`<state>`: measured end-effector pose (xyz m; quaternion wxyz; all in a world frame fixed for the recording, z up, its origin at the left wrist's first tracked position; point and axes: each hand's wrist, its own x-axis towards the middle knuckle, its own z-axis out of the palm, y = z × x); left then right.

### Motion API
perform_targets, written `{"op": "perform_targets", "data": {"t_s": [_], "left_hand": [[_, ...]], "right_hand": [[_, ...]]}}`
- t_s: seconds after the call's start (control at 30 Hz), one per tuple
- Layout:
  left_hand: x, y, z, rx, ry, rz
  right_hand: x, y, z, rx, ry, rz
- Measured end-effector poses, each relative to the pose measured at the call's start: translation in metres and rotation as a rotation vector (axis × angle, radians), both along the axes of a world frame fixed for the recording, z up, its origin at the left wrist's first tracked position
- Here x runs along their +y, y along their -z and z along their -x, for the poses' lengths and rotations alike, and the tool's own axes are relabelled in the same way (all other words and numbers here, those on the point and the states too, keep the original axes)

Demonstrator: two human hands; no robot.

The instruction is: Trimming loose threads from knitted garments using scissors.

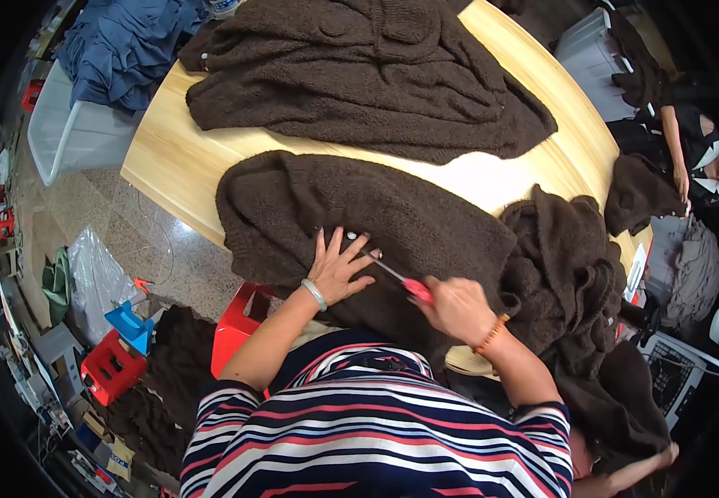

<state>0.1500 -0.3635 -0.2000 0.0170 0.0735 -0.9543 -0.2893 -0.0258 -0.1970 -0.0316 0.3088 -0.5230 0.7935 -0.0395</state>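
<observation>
A dark brown knitted garment [426,216] lies spread over the near side of the wooden table. My left hand [336,270] rests flat on it with the fingers apart. Close to those fingertips sits a small shiny round button [351,236] on the knit. My right hand [459,307] grips a red-handled tool [415,288] with a slim metal shaft, perhaps a screwdriver. The shaft points left, and its tip is at the cloth beside my left fingers. Whether the tip goes into the knit, I cannot tell.
Another brown knit [359,83] covers the far table [173,170]; a crumpled brown heap [563,257] lies to the right. At upper left, blue cloth [119,50] fills a grey bin [85,137]. Red stools [113,367] stand at left. A co-worker's arm [675,149] handles brown knit at right.
</observation>
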Motion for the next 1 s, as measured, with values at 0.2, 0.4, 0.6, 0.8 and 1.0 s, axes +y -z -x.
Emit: {"op": "perform_targets", "data": {"t_s": [0.2, 0.4, 0.6, 0.8, 1.0], "left_hand": [[-0.007, -0.003, 0.009, -0.053, 0.019, 0.058], [-0.014, -0.017, 0.013, -0.051, 0.08, 0.084], [-0.061, -0.035, 0.009, 0.198, -0.359, 0.269], [-0.078, -0.004, 0.005, 0.06, -0.271, 0.276], [-0.089, -0.033, -0.011, 0.144, -0.152, 0.127]], "right_hand": [[0.035, -0.026, -0.006, 0.068, 0.097, -0.138], [-0.019, -0.003, -0.024, -0.065, 0.092, 0.132], [0.006, 0.014, -0.026, -0.104, 0.133, 0.3], [-0.009, -0.002, -0.036, 0.012, 0.091, 0.115], [-0.017, 0.01, -0.044, -0.125, 0.117, 0.222]]}}
